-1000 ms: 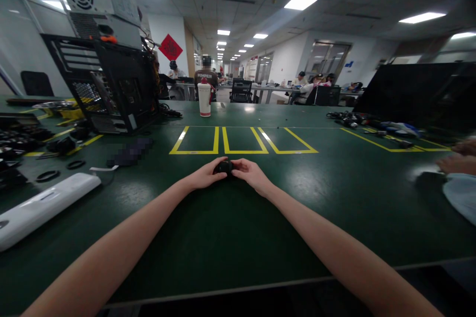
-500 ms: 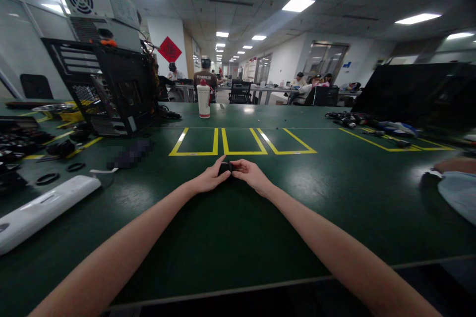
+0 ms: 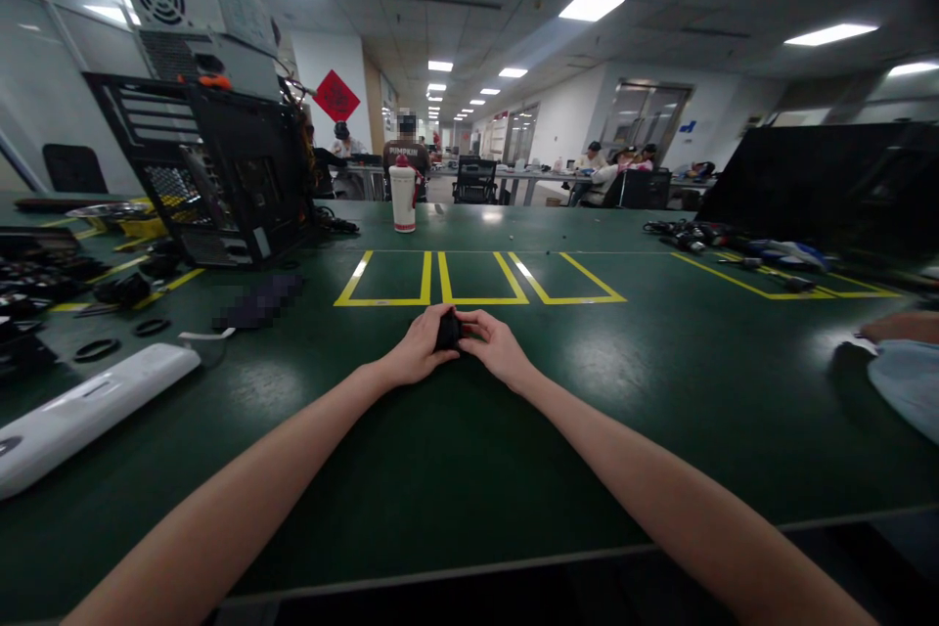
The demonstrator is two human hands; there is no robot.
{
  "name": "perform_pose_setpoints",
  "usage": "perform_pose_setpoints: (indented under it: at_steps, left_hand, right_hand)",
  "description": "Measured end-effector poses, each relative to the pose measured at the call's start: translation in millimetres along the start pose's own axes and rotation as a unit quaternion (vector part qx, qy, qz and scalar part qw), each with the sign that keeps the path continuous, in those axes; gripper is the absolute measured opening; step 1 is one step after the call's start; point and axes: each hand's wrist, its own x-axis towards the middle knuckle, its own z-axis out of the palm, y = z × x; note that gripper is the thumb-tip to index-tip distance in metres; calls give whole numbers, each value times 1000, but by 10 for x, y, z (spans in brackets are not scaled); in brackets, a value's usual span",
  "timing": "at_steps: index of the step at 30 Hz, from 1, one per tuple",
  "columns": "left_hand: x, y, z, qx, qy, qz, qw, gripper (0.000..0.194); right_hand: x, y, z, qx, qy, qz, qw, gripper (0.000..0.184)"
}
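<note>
The left hand (image 3: pixel 422 349) grasped a small black part (image 3: pixel 448 331) and the right hand (image 3: pixel 499 349) pinched its right edge, over the middle of the desk (image 3: pixel 455 469), just nearer than the yellow tape (image 3: pixel 484 300). Uneven finger pressure could have made it slip and drop. It looked stubby; fingers hid its facing and any long axis.

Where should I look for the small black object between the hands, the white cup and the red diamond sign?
Small black object (image 3: pixel 448 333): head view, its exposed middle.
White cup (image 3: pixel 403 201): head view, front of its body.
Red diamond sign (image 3: pixel 336 97): head view, its centre.
</note>
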Motion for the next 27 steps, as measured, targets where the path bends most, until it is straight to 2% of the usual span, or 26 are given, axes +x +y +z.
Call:
perform_pose_setpoints:
  at_steps: [4,8,10,13,20,27]
  left_hand:
    - [-37,21,1,29,2,16,999,64]
    - [-49,21,11,38,9,24,999,65]
    - [-48,16,16,43,11,26,999,65]
    - [-42,11,17,52,8,28,998,65]
    - [-31,16,7,41,10,28,999,64]
    - [-42,16,15,42,9,27,999,65]
  right_hand:
    - [-30,-18,10,32,-7,12,999,35]
    - [3,59,21,73,30,29,996,27]
    - [33,113,22,94,42,43,994,31]
    - [53,151,12,113,19,64,991,35]
    - [10,93,-6,119,-23,57,991,34]
    - [39,74,41,139,23,117,983,29]
